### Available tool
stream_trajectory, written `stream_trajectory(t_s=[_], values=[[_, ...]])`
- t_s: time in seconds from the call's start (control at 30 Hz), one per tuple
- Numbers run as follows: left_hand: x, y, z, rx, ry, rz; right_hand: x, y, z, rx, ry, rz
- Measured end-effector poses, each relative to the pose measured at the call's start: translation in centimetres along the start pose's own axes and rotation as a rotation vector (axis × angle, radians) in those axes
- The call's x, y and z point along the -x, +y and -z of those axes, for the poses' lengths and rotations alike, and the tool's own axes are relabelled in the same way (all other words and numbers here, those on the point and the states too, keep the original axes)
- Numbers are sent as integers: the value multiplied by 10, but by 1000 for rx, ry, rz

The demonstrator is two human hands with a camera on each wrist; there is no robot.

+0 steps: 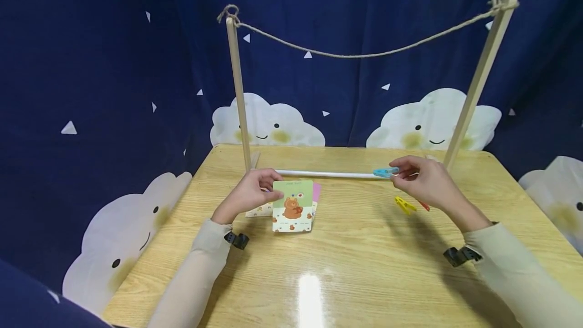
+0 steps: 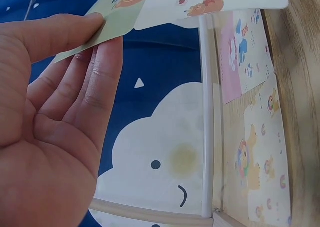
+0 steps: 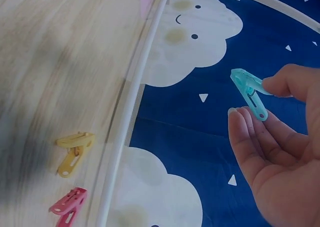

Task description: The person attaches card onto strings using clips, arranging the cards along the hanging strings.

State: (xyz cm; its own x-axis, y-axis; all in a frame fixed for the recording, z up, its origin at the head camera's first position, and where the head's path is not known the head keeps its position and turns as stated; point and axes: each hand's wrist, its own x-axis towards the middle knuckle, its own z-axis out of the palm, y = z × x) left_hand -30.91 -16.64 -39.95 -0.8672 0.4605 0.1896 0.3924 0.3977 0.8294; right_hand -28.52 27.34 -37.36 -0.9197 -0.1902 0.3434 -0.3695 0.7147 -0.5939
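My left hand [image 1: 252, 194] pinches the edge of a green and white card [image 1: 292, 206] with a brown bear printed on it, held up above the table. In the left wrist view the thumb lies on one face of the card [image 2: 170, 7] and the fingers behind it. Between the thumb and fingers of my right hand [image 1: 423, 178] is a light blue clothespin [image 1: 384, 172]. The right wrist view shows that clothespin [image 3: 248, 93] gripped by its handle end, with nothing in its jaws. A twine line [image 1: 346, 56] sags between two wooden posts beyond both hands.
A yellow clothespin [image 1: 404, 205] and a red clothespin [image 1: 424, 205] lie on the table [image 1: 364, 267] below my right hand. A pink card [image 2: 245, 52] and a cream card [image 2: 267, 157] lie near the left post [image 1: 239, 80]. A white rod [image 1: 328, 173] spans between the posts low down.
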Motion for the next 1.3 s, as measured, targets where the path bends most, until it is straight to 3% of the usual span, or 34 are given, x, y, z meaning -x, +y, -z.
stream_trajectory(t_s=[0.27, 0.57, 0.8, 1.07, 1.3], values=[[-1, -2, 2, -3, 46, -6, -6, -7, 5, -6, 34, -14], [-4, -3, 4, 42, 146, -76, -11, -20, 8, -20, 63, -17], [-8, 0, 8, 35, 237, -127, -20, -26, 11, -47, 116, 47], [-11, 5, 9, 87, 293, -150, -24, -33, 13, -47, 124, 24], [-15, 10, 11, 144, 348, -188, -31, -38, 11, -73, 154, 55]])
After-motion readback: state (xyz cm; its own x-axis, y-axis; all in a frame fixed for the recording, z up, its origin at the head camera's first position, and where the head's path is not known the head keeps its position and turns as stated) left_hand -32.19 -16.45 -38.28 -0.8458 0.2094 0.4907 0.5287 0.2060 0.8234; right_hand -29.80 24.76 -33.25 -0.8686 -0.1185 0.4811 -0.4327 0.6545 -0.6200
